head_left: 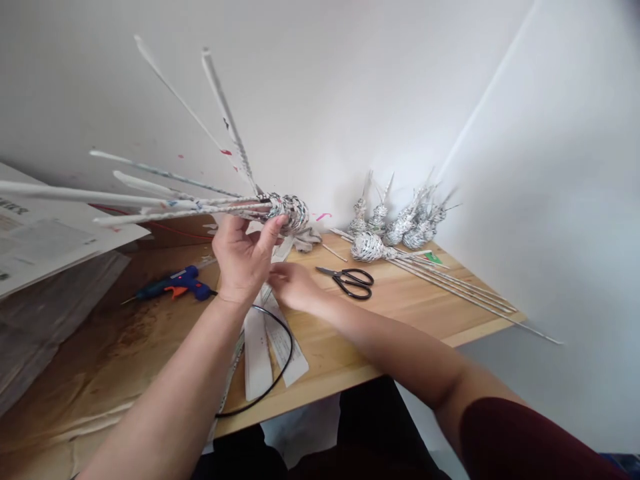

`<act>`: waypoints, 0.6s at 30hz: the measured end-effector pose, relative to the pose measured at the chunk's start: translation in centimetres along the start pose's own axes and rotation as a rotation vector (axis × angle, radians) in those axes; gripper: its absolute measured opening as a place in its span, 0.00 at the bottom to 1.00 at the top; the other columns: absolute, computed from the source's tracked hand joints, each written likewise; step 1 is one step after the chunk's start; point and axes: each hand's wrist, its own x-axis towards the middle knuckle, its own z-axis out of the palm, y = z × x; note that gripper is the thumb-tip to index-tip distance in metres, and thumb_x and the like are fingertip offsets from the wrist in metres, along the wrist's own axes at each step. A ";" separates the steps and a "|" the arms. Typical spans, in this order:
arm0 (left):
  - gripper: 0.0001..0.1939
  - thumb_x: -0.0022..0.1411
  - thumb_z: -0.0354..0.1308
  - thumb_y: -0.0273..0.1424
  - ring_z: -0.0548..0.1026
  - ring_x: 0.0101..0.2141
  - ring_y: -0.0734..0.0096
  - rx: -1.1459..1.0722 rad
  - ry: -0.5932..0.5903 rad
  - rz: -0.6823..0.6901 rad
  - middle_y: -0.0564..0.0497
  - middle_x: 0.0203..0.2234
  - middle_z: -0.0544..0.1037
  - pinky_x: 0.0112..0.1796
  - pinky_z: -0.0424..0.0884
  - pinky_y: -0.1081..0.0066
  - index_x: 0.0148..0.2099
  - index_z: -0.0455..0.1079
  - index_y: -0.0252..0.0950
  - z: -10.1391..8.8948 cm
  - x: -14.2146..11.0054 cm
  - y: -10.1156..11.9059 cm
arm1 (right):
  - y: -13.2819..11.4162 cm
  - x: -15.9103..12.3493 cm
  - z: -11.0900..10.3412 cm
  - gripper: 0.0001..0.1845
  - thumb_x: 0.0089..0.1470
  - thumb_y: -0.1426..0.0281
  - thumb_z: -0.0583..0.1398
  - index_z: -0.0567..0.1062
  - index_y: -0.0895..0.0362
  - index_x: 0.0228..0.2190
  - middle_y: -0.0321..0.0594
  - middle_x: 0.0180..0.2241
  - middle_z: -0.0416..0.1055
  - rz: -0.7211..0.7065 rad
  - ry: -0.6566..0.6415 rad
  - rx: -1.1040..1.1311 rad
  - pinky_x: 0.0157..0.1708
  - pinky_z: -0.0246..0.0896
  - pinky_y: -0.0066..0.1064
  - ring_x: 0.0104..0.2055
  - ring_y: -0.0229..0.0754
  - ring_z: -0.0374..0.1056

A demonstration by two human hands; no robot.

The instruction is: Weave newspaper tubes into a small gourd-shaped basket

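My left hand [245, 253] is closed around a woven newspaper piece [290, 212], held up above the table. Its rounded woven end points right, and several long rolled-paper tubes [165, 200] fan out from it to the left and upward. Just below, my right hand [293, 285] is over the paper strips [257, 353], beside my left wrist. Its fingertips are hidden behind the left hand, so whether it grips anything does not show. Black-handled scissors [354, 281] lie with blades parted to the right of it.
A blue glue gun [183, 283] lies on stained cardboard [110, 360] at left, its black cable [289, 353] looping across the table [345, 347]. Several woven newspaper pieces [400, 223] stand by the wall. Another woven piece [367, 247] lies near loose paper tubes [455, 283].
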 end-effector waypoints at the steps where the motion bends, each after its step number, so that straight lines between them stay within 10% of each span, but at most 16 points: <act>1: 0.16 0.57 0.70 0.40 0.79 0.30 0.72 -0.006 0.001 -0.007 0.50 0.36 0.79 0.25 0.80 0.75 0.42 0.72 0.37 0.1 0.0 -0.1 | 0.7 -0.4 -1.6 0.14 0.66 0.61 0.62 0.77 0.57 0.47 0.41 0.43 0.78 0.038 0.022 0.031 0.41 0.75 0.36 0.42 0.43 0.76; 5: 0.16 0.58 0.69 0.40 0.80 0.33 0.71 0.050 -0.124 -0.087 0.48 0.38 0.80 0.26 0.79 0.77 0.43 0.74 0.35 0.4 -0.3 -1.0 | 4.2 -2.8 -11.8 0.19 0.64 0.55 0.60 0.72 0.53 0.49 0.30 0.24 0.72 0.308 0.475 0.138 0.21 0.62 0.23 0.24 0.36 0.72; 9: 0.18 0.56 0.69 0.43 0.80 0.34 0.67 0.007 -0.381 -0.289 0.47 0.35 0.81 0.24 0.77 0.76 0.41 0.74 0.34 1.1 -1.3 -1.9 | 7.1 -3.5 -19.1 0.32 0.64 0.45 0.55 0.66 0.55 0.57 0.28 0.17 0.66 0.446 0.558 0.079 0.13 0.48 0.23 0.14 0.38 0.64; 13: 0.23 0.51 0.71 0.45 0.79 0.31 0.67 -0.063 -0.643 -0.536 0.48 0.32 0.80 0.24 0.78 0.73 0.42 0.73 0.34 1.3 -2.0 -2.5 | 8.7 -1.9 -19.3 0.33 0.64 0.43 0.54 0.71 0.56 0.54 0.37 0.20 0.71 0.474 0.550 -0.018 0.13 0.46 0.26 0.15 0.43 0.68; 18: 0.25 0.48 0.73 0.44 0.78 0.30 0.69 -0.080 -0.743 -0.636 0.50 0.33 0.78 0.23 0.78 0.74 0.43 0.73 0.34 1.1 -2.1 -3.3 | 7.9 0.7 -17.0 0.22 0.62 0.52 0.61 0.76 0.50 0.52 0.41 0.35 0.79 0.240 0.618 -0.205 0.33 0.69 0.35 0.32 0.47 0.74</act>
